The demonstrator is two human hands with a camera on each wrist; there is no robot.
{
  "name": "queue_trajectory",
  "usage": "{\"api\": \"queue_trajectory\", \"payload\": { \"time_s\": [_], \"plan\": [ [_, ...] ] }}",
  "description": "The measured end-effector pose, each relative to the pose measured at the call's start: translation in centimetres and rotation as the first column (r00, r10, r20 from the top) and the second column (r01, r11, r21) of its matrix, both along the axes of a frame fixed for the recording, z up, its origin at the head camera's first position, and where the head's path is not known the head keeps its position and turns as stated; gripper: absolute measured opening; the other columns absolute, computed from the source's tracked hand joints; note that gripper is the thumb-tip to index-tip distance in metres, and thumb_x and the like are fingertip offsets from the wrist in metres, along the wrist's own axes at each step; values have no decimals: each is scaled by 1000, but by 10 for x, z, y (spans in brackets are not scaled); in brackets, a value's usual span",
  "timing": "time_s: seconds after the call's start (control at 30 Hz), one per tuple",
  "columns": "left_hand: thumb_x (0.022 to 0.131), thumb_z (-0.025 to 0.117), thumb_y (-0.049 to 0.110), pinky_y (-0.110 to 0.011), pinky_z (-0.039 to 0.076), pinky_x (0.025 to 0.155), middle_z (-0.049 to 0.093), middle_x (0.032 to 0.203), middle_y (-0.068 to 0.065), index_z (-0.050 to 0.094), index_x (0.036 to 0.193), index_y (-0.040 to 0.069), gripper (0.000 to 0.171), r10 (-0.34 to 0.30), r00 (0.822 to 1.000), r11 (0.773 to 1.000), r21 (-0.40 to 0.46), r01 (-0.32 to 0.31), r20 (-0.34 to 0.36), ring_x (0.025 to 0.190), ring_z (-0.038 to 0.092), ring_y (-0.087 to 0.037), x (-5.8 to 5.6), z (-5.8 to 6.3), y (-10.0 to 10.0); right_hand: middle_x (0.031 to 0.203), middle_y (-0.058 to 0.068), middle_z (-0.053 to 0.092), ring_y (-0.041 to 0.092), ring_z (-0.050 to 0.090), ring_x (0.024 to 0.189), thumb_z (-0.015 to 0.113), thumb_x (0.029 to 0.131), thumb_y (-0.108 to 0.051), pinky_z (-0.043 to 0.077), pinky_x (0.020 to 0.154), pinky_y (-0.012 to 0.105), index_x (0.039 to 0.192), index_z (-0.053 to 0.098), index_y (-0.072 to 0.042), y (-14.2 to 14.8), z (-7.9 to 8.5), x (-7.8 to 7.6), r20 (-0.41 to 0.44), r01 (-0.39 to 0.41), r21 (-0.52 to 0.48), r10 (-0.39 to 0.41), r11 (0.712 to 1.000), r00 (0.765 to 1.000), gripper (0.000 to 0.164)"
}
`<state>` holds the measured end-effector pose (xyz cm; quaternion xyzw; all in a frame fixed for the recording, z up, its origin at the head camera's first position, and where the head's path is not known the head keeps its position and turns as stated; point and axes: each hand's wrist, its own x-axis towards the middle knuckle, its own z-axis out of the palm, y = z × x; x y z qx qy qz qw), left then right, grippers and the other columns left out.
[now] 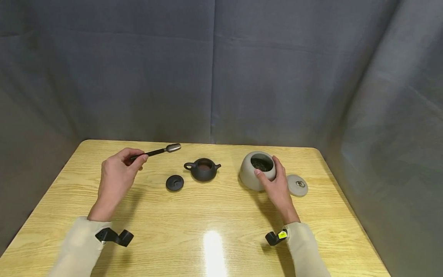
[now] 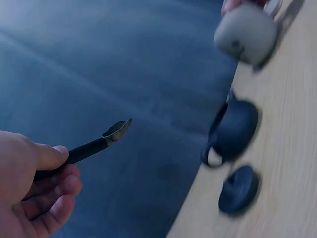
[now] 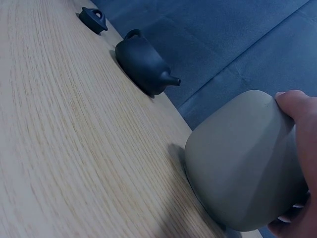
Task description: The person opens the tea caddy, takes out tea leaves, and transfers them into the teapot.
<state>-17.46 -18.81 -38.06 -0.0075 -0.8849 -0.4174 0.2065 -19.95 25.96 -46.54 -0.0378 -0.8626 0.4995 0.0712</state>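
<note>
My left hand (image 1: pixel 119 171) pinches the black handle of a small tea scoop (image 1: pixel 173 147) between thumb and fingers, above the left of the table. The scoop's metal bowl (image 2: pixel 116 130) points right, toward the teapot, and looks bare in the left wrist view. On the right, my right hand (image 1: pixel 277 184) grips a round grey tea jar (image 1: pixel 250 176), thumb at the front rim and fingers around the far right side. Dark loose tea leaves (image 1: pixel 262 164) show inside the uncovered jar. Between the hands stands a dark, uncovered teapot (image 1: pixel 204 175), its handle left and spout right.
The teapot's dark lid (image 1: pixel 174 183) lies on the wooden table (image 1: pixel 194 219), left of and in front of the pot. Beside the jar, to its right, lies a grey lid (image 1: pixel 297 186) with a ring on top. Grey curtains (image 1: pixel 155 77) hang behind and at both sides.
</note>
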Motion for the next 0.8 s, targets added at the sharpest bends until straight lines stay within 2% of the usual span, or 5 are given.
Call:
{"api": "queue_trajectory", "payload": {
  "time_s": [0.17,0.33,0.6,0.8],
  "plan": [
    [103,74,24,-17,50,61,79,91,-10,80,117,9,22,-97,995,995,-5,97,-17,71,65,-6,9,8,33,177,10,23,33,29,163,67,100,-61,29,130,60,172,17,-32,-1,0,1,3,2,-3,-2,1000,1000,92],
    [102,75,23,-20,52,69,80,101,-9,80,116,10,19,-188,982,982,-12,187,-19,81,69,-17,13,9,66,177,9,24,34,31,162,67,99,-62,30,129,61,171,18,-33,-1,-1,1,4,11,3,-11,1000,1000,93],
    [102,75,24,-25,56,71,79,105,-6,80,116,10,21,-292,956,956,25,292,19,83,71,-16,11,3,112,177,10,23,35,30,162,67,99,-62,30,129,61,172,17,-32,-1,-2,2,8,10,-1,-10,1000,1000,93],
    [104,72,23,-26,56,71,77,102,-2,80,113,11,17,-386,921,922,-40,385,-46,81,68,-12,4,6,152,177,12,24,36,32,161,67,99,-61,31,129,60,172,18,-29,-2,-1,3,-5,21,2,-21,1000,1000,93]
  ]
}}
